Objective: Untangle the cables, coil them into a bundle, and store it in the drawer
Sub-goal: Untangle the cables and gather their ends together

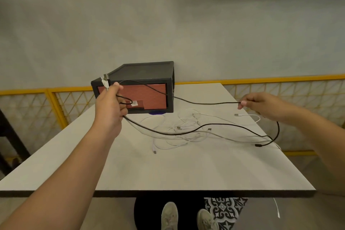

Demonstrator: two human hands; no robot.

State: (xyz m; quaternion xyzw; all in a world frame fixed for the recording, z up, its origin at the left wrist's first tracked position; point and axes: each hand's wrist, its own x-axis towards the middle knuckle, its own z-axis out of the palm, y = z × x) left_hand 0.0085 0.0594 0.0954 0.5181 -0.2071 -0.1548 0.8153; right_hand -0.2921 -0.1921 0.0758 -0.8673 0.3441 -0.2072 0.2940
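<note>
My left hand is raised in front of the drawer box and grips a small loop of the black cable together with a white plug end sticking up above the fist. My right hand pinches the same black cable farther along, so it hangs stretched between both hands. The rest of the black cable sags down onto the table and curves round at the right. A tangle of white cables lies on the white table. The black drawer box with a reddish drawer front stands shut at the back.
A yellow mesh railing runs behind the table. The table's near edge is just above my shoes. A dark stand is at the far left. One white cable hangs off the right edge.
</note>
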